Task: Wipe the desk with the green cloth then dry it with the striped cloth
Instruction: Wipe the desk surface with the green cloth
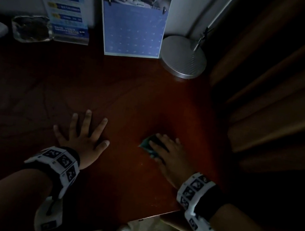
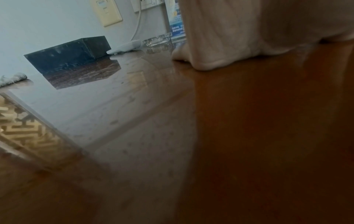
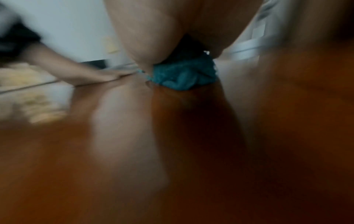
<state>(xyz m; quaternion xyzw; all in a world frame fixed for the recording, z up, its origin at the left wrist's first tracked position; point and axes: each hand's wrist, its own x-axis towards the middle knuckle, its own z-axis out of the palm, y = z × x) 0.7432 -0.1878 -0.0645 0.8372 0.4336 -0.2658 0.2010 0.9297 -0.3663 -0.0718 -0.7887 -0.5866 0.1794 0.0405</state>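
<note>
The green cloth (image 1: 146, 144) lies bunched on the dark reddish desk (image 1: 130, 96), right of the middle. My right hand (image 1: 168, 151) sits on top of it, with thumb and fingers curled round the bunch (image 3: 184, 75). My left hand (image 1: 82, 134) rests flat on the desk to the left, with fingers spread and nothing in it; its fingers (image 2: 229, 37) press on the wood. A pale rolled cloth (image 2: 13, 78) lies at the desk's far left edge; I cannot make out stripes on it.
Along the back wall stand a blue calendar (image 1: 132, 32), a round metal lamp base (image 1: 183, 57), a leaflet stand (image 1: 67, 14), a glass ashtray (image 1: 30, 28) and a black box (image 2: 69, 53). A brown curtain (image 1: 282, 86) hangs at the right. The desk's front edge (image 1: 151, 217) is near my wrists.
</note>
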